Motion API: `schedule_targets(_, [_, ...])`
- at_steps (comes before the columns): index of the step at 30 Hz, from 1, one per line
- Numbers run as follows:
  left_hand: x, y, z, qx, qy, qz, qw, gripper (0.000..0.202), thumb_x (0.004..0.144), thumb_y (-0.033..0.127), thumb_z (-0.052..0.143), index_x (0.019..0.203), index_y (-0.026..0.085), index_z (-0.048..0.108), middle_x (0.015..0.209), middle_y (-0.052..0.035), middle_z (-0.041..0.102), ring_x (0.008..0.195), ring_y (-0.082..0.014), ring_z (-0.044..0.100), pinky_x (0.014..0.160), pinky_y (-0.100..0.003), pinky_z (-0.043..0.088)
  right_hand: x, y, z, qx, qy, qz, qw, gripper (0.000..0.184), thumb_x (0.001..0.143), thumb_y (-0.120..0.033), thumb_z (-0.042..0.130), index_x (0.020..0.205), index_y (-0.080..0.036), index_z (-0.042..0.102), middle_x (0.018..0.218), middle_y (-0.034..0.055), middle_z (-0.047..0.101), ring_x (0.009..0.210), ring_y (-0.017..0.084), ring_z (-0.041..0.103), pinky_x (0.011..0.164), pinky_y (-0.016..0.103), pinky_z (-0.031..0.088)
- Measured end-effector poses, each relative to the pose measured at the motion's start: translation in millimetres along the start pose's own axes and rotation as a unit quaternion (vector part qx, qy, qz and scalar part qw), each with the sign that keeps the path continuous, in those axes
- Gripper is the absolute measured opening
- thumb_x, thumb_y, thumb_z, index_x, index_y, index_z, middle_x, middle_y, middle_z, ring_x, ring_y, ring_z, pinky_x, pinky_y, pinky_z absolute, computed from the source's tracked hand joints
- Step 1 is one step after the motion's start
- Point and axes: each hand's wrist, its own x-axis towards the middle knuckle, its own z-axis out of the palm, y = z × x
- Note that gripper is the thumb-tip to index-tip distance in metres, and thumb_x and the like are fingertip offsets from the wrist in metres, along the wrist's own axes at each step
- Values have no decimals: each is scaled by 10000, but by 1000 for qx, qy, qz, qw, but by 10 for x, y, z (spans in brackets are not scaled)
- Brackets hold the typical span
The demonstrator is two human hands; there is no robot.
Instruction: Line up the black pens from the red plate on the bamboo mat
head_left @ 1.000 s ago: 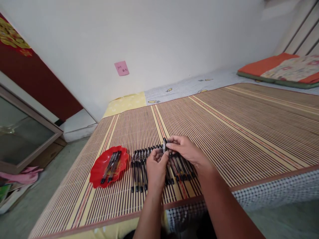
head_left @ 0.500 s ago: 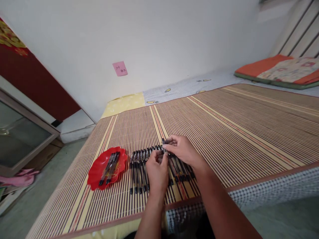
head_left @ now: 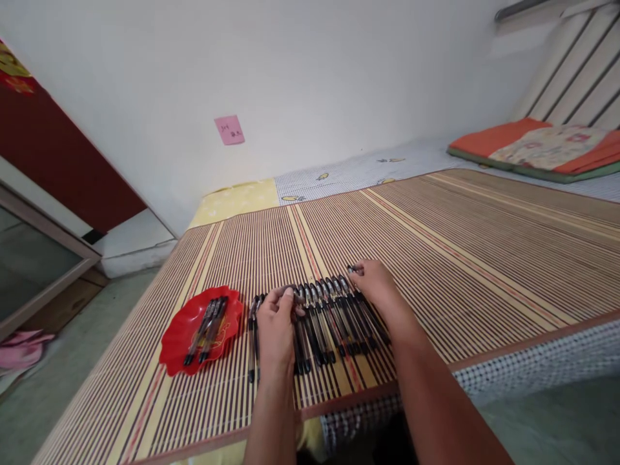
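A row of black-capped clear pens [head_left: 334, 316] lies side by side on the striped bamboo mat [head_left: 426, 271]. Over the left part of this row is my left hand [head_left: 277, 323], fingers curled at the caps, thumb close to the index finger. What it grips, if anything, is hidden by the hand. At the row's right end my right hand [head_left: 375, 284] pinches a pen [head_left: 353, 268] near its cap end; the fingers cover part of it. Left of the row sits a red scalloped plate [head_left: 174, 336] holding several similar pens [head_left: 208, 329].
The mat covers a bed against a white wall [head_left: 358, 77] bearing a pink note [head_left: 229, 130]. Folded orange and floral bedding [head_left: 542, 148] rests at the far right. The bed's front edge [head_left: 349, 400] runs close before me. A glass-panelled frame [head_left: 39, 258] stands left.
My hands have moved apart: the left one shifted left along the row, the right one to its right end. More pens in the middle now show. The view has shifted slightly.
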Motion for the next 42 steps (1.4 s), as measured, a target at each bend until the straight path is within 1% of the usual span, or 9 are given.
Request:
schedule_targets(12, [-23, 18, 17, 8, -27, -2, 1000, 274, 771, 373, 745, 871, 138, 646, 704, 10, 649, 528, -70, 527, 531, -184, 404, 56, 13, 105, -33, -12, 12, 999, 153, 832, -246, 675, 908, -134, 746, 899, 113, 744, 820, 206, 659, 632, 260, 368])
schedule_targets(20, [-13, 34, -13, 0, -22, -3, 1000, 266, 780, 360, 735, 887, 135, 642, 671, 20, 640, 521, -70, 535, 511, -173, 390, 47, 96, 105, -24, -14, -15, 999, 265, 878, -108, 545, 993, -181, 772, 979, 109, 764, 897, 219, 687, 691, 267, 412])
schedule_targets(25, [18, 45, -55, -21, -24, -5, 999, 294, 764, 365, 754, 907, 135, 640, 698, 12, 657, 529, -71, 546, 512, -169, 401, 30, 105, 62, -4, 11, -32, 999, 295, 891, -117, 515, 1046, -174, 760, 1058, 117, 757, 963, 220, 690, 785, 274, 466])
schedule_targets(28, [28, 102, -87, -27, -9, 3, 1000, 307, 751, 369, 765, 902, 139, 630, 695, 9, 657, 533, -73, 553, 510, -165, 403, -5, 83, -23, 84, 69, -54, 993, 284, 894, -180, 514, 1063, -145, 739, 1050, 129, 753, 963, 223, 691, 832, 296, 495])
schedule_targets(31, [-8, 197, -64, -32, 14, 22, 999, 320, 721, 382, 785, 849, 151, 605, 647, 29, 623, 514, -67, 526, 499, -157, 394, -84, 32, -101, 217, 122, -79, 965, 262, 855, -268, 547, 969, -127, 736, 892, 119, 756, 825, 224, 699, 764, 319, 526])
schedule_targets(35, [-226, 293, -72, 34, -34, 21, 999, 347, 789, 482, 722, 759, 177, 559, 602, 50, 552, 497, -74, 476, 486, -170, 388, -264, -26, -188, 314, 98, -68, 942, 277, 804, -372, 576, 880, -146, 717, 736, 75, 729, 669, 211, 682, 648, 318, 528])
schedule_targets(38, [-560, 267, -385, 132, -60, 22, 989, 438, 857, 581, 619, 677, 197, 508, 585, 47, 493, 509, -100, 458, 498, -204, 400, -503, 78, -293, 331, 56, -65, 940, 311, 790, -438, 600, 889, -168, 717, 734, 65, 734, 664, 221, 695, 646, 329, 542])
schedule_targets(40, [-880, 209, -786, 212, 17, 52, 976, 481, 847, 619, 608, 630, 200, 517, 589, 28, 502, 555, -127, 488, 518, -224, 401, -780, 271, -381, 319, 61, -58, 944, 337, 806, -489, 601, 911, -191, 719, 771, 68, 746, 695, 234, 705, 683, 344, 555])
schedule_targets(42, [-1263, 149, -1245, 268, 126, 40, 954, 455, 800, 644, 647, 687, 205, 614, 684, -7, 601, 690, -187, 591, 611, -260, 473, -1184, 545, -454, 300, 113, -29, 947, 355, 834, -547, 562, 894, -229, 711, 751, 61, 738, 667, 236, 692, 661, 345, 554])
